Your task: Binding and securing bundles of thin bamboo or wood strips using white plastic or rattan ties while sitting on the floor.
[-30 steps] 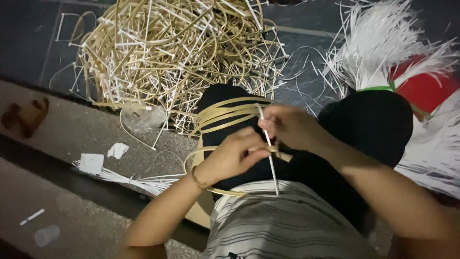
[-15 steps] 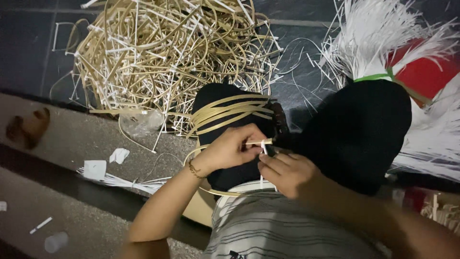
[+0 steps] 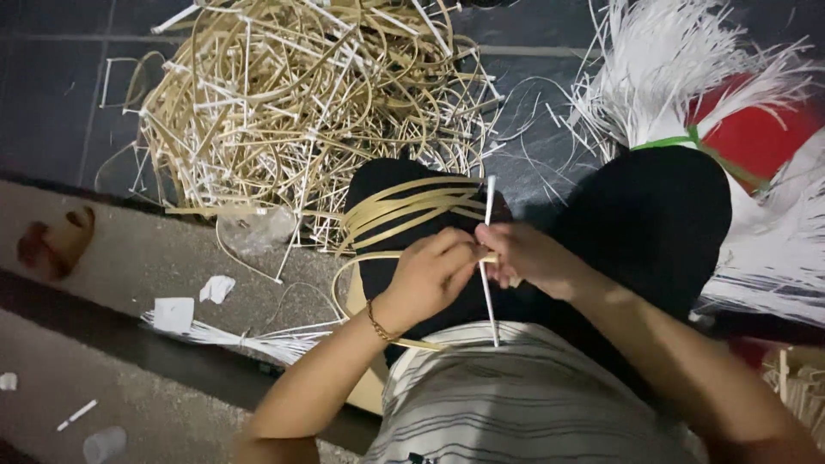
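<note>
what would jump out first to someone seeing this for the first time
The big tangled heap of tan cane strips fills the upper left floor. At centre, the left hand and right hand meet over the lap, pinching a thin white strip across a looped bundle of tan strips. A white fibre bundle with a red object lies upper right.

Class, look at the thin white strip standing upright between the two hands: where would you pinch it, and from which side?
Probably pinch the white strip at its middle, where it crosses the tan strips on the knee. It is long, thin and nearly upright, so both free ends would flex. Come from the sides, as the left hand and right hand do, fingers closing across its narrow width.
</note>
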